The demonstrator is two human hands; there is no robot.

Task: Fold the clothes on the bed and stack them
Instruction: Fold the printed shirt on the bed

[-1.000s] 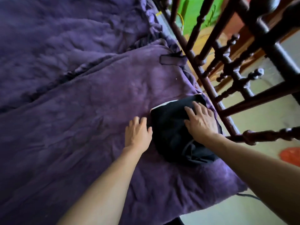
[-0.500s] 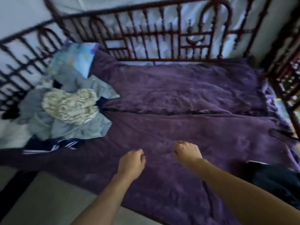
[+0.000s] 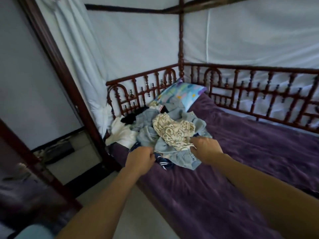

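Note:
A heap of unfolded clothes lies at the left end of the bed with the purple blanket (image 3: 241, 169). On top is a cream patterned garment (image 3: 172, 130), resting on a grey garment (image 3: 179, 157). A navy piece with white stripes (image 3: 164, 163) sticks out underneath, and white cloth (image 3: 122, 133) and a black item (image 3: 129, 118) lie at the far left. My left hand (image 3: 140, 159) has its fingers curled at the grey garment's left edge and pinches it. My right hand (image 3: 205, 149) grips the lower edge of the cream patterned garment.
A colourful pillow (image 3: 183, 94) leans in the corner behind the heap. A carved dark red railing (image 3: 259, 94) runs along the back and left end, with a bed post (image 3: 69, 80) at the near left and white curtain behind. Floor lies below left.
My view has swung left, away from the folded black garment, which is out of sight. Both hands have gone from it to the heap and closed on garments there.

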